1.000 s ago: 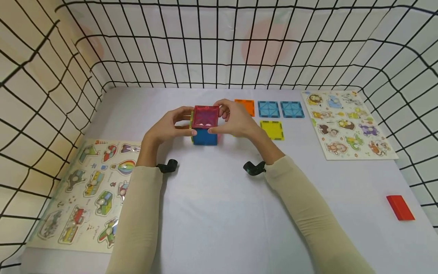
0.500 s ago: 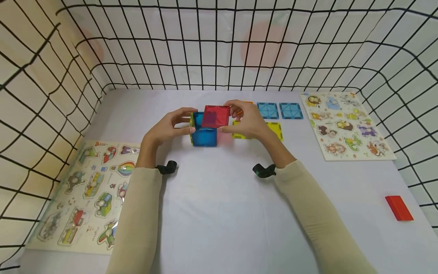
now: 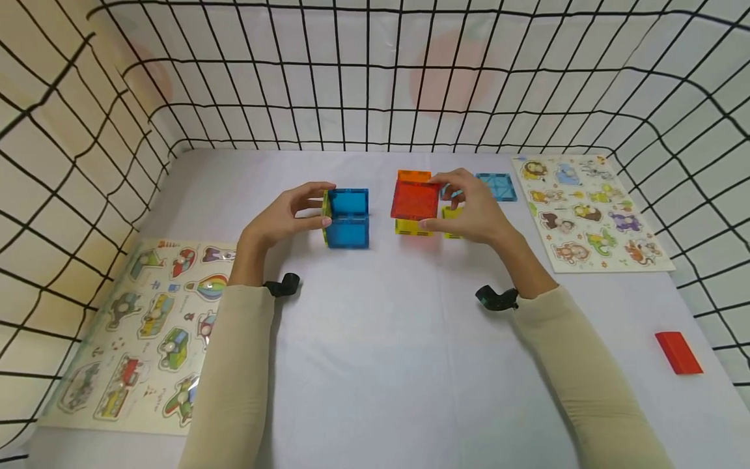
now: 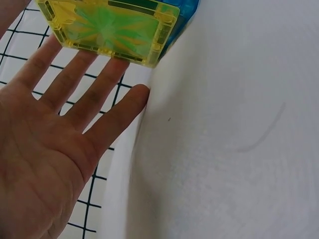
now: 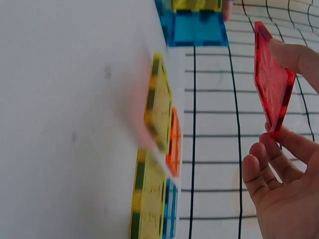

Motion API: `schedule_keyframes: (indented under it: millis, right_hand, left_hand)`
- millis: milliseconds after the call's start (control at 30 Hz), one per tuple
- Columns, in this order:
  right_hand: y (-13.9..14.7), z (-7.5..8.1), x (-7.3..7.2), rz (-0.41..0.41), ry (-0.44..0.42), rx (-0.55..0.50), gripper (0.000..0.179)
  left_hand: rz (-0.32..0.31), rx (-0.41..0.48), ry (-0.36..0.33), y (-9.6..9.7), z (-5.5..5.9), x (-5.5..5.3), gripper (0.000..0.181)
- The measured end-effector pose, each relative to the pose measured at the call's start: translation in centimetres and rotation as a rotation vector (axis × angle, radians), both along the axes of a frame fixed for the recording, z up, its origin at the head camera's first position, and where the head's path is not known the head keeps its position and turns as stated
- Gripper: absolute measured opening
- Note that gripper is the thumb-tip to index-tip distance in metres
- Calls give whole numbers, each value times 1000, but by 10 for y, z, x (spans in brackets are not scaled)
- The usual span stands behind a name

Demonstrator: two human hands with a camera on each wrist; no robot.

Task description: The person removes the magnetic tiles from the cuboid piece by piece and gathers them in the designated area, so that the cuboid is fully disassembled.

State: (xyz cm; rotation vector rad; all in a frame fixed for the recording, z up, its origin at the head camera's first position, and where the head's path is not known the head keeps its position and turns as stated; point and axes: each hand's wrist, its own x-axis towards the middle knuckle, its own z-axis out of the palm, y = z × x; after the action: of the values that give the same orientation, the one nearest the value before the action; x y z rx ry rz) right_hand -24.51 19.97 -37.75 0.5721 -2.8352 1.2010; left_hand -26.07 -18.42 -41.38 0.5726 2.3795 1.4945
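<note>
My right hand (image 3: 471,208) pinches a red translucent magnetic tile (image 3: 413,198) by its right side, thumb at the near edge and fingers at the far one. The right wrist view shows this red tile (image 5: 271,77) raised off the table. My left hand (image 3: 284,215) holds an upright group of magnetic tiles, thumb at the near edge of its yellow side tile (image 4: 107,27), fingers at the far edge. Blue tiles (image 3: 348,233) form the group's front and back, and its top is uncovered. Flat yellow (image 3: 413,228) and orange (image 3: 413,174) tiles lie partly hidden beneath the red one.
Another yellow tile (image 3: 452,213) and a blue tile (image 3: 497,187) lie by the right hand. An animal puzzle board (image 3: 592,215) is at the back right, a vehicle puzzle board (image 3: 158,332) at the left. A red block (image 3: 678,353) sits far right. Black wire mesh (image 3: 363,85) surrounds the table.
My right hand has lifted the red tile off the top of the blue and yellow group and carried it rightward. The left hand has stayed at the group's yellow side.
</note>
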Motion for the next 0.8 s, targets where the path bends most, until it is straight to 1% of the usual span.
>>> schedule_keyframes:
  millis: [67, 167, 300, 367, 533, 800]
  right_hand:
    - [12, -2, 0, -13, -1, 0, 72]
    - [29, -4, 0, -31, 10, 34, 73]
    - [51, -7, 1, -58, 27, 81, 72]
    - [62, -7, 2, -76, 24, 87, 72]
    - [86, -8, 6, -104, -4, 102, 72]
    - [124, -16, 6, -154, -61, 172, 76]
  left_hand:
    - [4, -16, 0, -1, 0, 0, 68]
    - [14, -40, -4, -1, 0, 0, 65]
    - [21, -44, -5, -2, 0, 0, 64]
    - [19, -38, -3, -2, 0, 0, 65]
    - [20, -36, -4, -2, 0, -1, 66]
    - [15, -40, -8, -2, 1, 1, 67]
